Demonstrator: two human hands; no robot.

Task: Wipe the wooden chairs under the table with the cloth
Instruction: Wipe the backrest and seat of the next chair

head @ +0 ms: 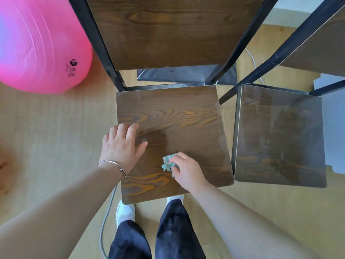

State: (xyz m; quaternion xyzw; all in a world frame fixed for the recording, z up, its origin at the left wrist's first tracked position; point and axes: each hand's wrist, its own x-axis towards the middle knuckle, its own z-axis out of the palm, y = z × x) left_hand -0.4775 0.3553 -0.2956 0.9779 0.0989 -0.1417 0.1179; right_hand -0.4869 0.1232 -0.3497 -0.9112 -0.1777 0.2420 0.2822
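Pink ball: lay left of the chair seat.
Left hand: rested on the seat's left edge, fingers straight, released.
Cloth: lay bunched on the seat's near half.
Right hand: fingers grasped the cloth.
Second chair: stood just right of the seat.

We noted a pale wood-grain floor under soft, even light; a large pink exercise ball stood at far left; a grey cable trailed across the boards; a pale wall showed at upper right.
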